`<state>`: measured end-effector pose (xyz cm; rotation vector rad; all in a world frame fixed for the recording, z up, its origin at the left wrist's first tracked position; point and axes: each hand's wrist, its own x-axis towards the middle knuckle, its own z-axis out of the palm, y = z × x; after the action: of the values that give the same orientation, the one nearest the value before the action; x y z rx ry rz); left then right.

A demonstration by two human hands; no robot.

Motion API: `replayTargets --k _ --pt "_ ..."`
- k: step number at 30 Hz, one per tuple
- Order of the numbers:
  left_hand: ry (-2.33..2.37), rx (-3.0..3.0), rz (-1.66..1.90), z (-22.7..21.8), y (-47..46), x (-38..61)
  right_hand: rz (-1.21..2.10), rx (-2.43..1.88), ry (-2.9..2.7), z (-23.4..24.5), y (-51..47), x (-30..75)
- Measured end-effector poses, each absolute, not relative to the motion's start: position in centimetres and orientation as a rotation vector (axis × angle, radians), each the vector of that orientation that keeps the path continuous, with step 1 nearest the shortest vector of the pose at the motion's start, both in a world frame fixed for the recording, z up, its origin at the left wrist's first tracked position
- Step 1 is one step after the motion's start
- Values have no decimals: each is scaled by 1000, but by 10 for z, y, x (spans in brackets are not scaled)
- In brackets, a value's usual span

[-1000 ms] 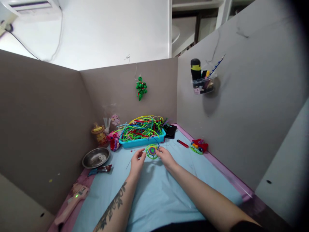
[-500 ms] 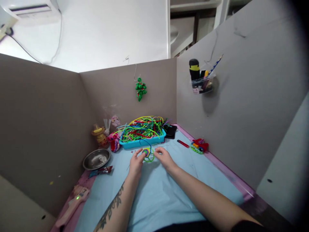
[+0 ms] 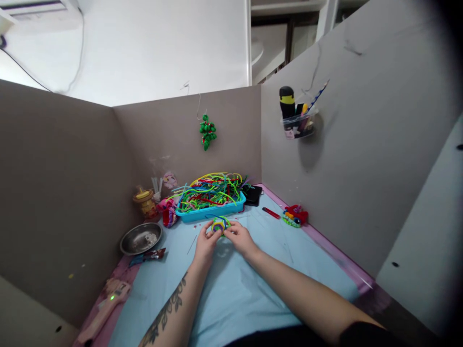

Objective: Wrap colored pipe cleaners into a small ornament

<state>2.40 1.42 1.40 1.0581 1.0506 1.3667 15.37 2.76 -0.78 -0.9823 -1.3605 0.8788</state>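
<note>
Both hands on the little colourful craft piece (image 3: pixel 218 225)!
Left hand (image 3: pixel 205 245) has thumb and fingers closed on its left side; right hand (image 3: pixel 243 240) pinches the right edge; the piece sits between them, above the blue-covered counter (image 3: pixel 264 294), just this side of the blue tray (image 3: pixel 217 211) heaped with bright fuzzy stems (image 3: pixel 211 189); off to the left, the metal bowl (image 3: pixel 129 242) holds small pale bits; over on the right, a red stick-like tool (image 3: pixel 271 212) lies near a red-and-green figure (image 3: pixel 295 216).

The head-worn camera looks forward and down across the blue table cover (image 3: pixel 246 291).
</note>
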Motion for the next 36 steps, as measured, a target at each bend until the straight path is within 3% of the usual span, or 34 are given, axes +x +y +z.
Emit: replayTargets --k 17,36 --pt "1122 1037 1367 19 20 15 714 -1004 -1350 -3 30 166" --pt "1064 1155 1227 24 13 20 862 -974 -1393 0 35 171"
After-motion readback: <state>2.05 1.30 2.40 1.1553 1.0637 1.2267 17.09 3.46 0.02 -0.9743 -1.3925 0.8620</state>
